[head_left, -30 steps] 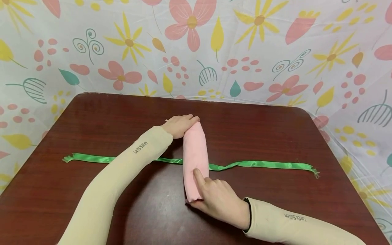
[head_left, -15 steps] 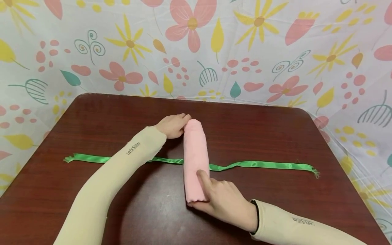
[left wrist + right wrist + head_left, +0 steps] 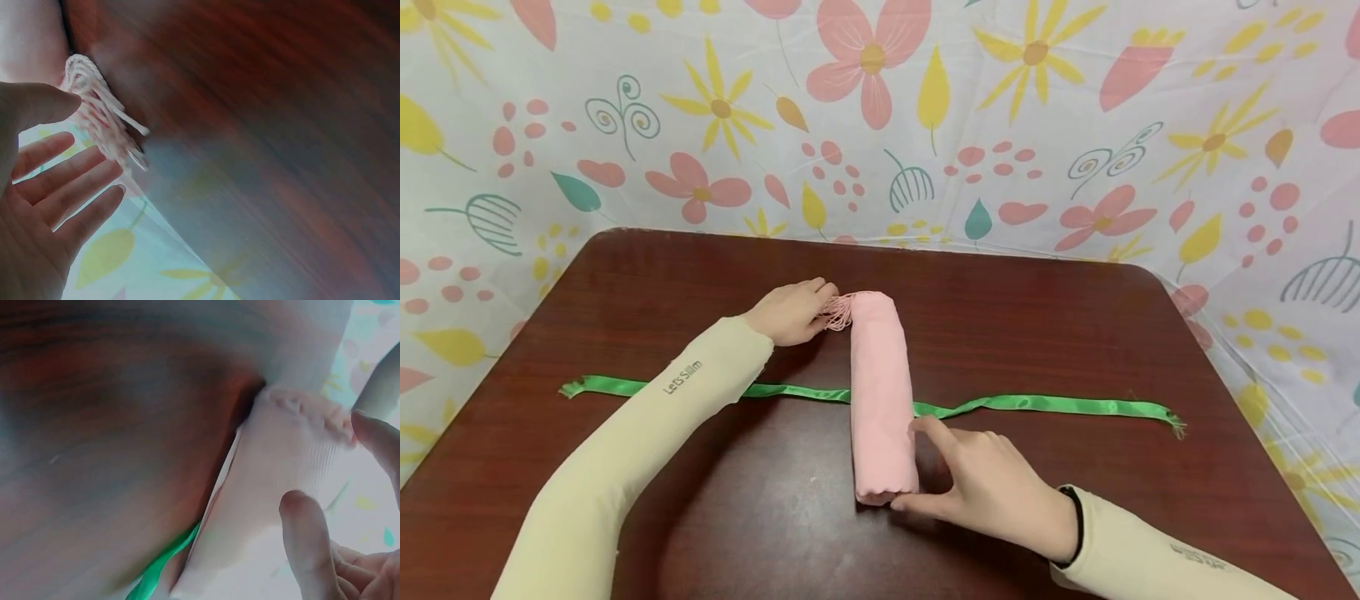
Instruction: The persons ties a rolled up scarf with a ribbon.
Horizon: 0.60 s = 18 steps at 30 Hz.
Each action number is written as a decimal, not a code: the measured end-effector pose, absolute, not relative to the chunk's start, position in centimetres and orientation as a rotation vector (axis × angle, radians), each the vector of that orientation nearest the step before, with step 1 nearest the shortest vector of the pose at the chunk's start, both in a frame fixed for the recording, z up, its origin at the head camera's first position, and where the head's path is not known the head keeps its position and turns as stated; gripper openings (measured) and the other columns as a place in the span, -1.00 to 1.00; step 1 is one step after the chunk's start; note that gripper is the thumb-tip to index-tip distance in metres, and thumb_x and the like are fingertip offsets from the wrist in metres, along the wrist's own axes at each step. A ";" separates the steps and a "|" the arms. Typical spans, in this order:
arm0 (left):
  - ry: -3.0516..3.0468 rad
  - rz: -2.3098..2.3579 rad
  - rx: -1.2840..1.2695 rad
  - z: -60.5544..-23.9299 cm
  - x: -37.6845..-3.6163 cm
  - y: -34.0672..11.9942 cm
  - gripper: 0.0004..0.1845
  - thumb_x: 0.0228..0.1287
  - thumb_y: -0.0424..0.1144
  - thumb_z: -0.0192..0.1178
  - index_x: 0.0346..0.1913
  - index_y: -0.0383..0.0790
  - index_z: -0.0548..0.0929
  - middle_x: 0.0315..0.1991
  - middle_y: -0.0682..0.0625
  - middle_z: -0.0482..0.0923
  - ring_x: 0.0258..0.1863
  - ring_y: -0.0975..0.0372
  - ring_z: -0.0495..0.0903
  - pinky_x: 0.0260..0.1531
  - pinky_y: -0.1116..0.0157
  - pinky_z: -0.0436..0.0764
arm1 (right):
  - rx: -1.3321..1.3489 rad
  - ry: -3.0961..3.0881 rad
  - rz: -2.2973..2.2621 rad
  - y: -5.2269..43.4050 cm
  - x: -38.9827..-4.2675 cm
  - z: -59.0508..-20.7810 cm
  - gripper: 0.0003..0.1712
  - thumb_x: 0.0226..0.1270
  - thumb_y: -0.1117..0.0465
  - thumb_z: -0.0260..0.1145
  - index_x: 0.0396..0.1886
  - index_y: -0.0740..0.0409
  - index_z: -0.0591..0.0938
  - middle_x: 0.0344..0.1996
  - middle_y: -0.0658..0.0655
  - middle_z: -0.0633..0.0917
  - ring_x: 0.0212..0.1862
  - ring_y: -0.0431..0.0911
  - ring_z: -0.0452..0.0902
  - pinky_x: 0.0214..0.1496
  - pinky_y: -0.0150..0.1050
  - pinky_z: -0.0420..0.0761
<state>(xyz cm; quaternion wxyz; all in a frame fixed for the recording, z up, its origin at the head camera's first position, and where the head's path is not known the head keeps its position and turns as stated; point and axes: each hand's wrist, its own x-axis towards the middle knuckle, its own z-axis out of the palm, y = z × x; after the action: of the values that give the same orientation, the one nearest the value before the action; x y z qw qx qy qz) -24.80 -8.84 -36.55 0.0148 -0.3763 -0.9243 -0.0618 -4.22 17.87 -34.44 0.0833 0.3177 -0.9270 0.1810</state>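
Note:
A pink fringed cloth, perhaps a scarf, is rolled into a long bundle (image 3: 882,400) that points away from me. Beneath it, a green ribbon (image 3: 1045,403) runs crosswise over the table. My left hand (image 3: 790,312) is at the far end, beside the pink fringe (image 3: 837,311) that spills out leftward. In the left wrist view its fingers extend fairly straight next to the fringe strands (image 3: 94,106). At the near right corner of the roll is my right hand (image 3: 992,483), thumb and forefinger spread, their tips at or against the cloth. The right wrist view shows the roll's end (image 3: 300,412) between them.
The dark brown table (image 3: 760,517) has rounded far corners. Behind it hangs a white flower-printed cloth (image 3: 880,167). The ribbon's frayed ends (image 3: 572,387) lie out to either side, and my left sleeve (image 3: 647,417) crosses over its left part.
My left hand has slid left off the roll's far end, and the fringe has come into sight. The right hand has drawn back right, its forefinger leaving the top of the roll.

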 end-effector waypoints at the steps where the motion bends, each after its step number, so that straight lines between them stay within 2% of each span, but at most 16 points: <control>1: -2.879 -0.183 -1.167 -36.5 -24.6 -9.2 -0.65 0.25 -0.30 0.17 0.07 -0.33 0.46 -0.13 -0.17 0.50 -0.16 0.03 0.57 -0.18 0.14 0.58 | 0.929 -2.775 0.534 18.1 -4.3 -34.3 -0.22 -0.17 -0.30 0.52 -0.05 0.09 0.53 -0.76 -0.28 0.28 -0.68 -0.45 0.05 -0.65 -0.56 0.13; 5: -2.905 -0.163 -1.142 -36.2 -24.0 -10.6 -0.66 0.26 -0.29 0.16 0.07 -0.35 0.48 -0.11 -0.18 0.49 -0.14 0.01 0.57 -0.16 0.10 0.59 | 0.860 -2.791 0.468 19.2 -4.5 -33.9 -0.24 -0.22 -0.31 0.53 -0.10 0.06 0.57 -0.75 -0.30 0.24 -0.70 -0.46 0.03 -0.68 -0.54 0.10; 9: -2.903 -0.186 -1.129 -35.8 -23.3 -11.7 -0.74 0.27 -0.29 0.16 -0.03 -0.33 0.54 -0.17 -0.16 0.47 -0.21 0.03 0.56 -0.22 0.10 0.59 | 0.828 -2.801 0.399 19.9 -4.6 -33.8 -0.30 -0.19 -0.28 0.53 -0.12 0.03 0.58 -0.74 -0.30 0.23 -0.70 -0.45 0.02 -0.68 -0.51 0.09; 18: -2.903 -0.223 -1.129 -35.7 -22.1 -13.5 -0.83 0.28 -0.31 0.16 -0.12 -0.30 0.61 -0.20 -0.14 0.49 -0.29 0.06 0.56 -0.29 0.12 0.59 | 0.786 -2.825 0.441 20.8 -5.2 -34.1 -0.55 -0.01 -0.04 0.52 -0.19 0.05 0.59 -0.69 -0.19 0.42 -0.67 -0.45 0.15 -0.66 -0.49 0.18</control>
<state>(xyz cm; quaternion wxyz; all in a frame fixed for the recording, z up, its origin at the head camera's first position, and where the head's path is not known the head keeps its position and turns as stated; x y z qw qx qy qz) -22.15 -13.49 -35.72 0.0096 -0.3615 -0.9296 -0.0713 -5.20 20.82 -34.08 0.0879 0.2640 -0.9490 0.1480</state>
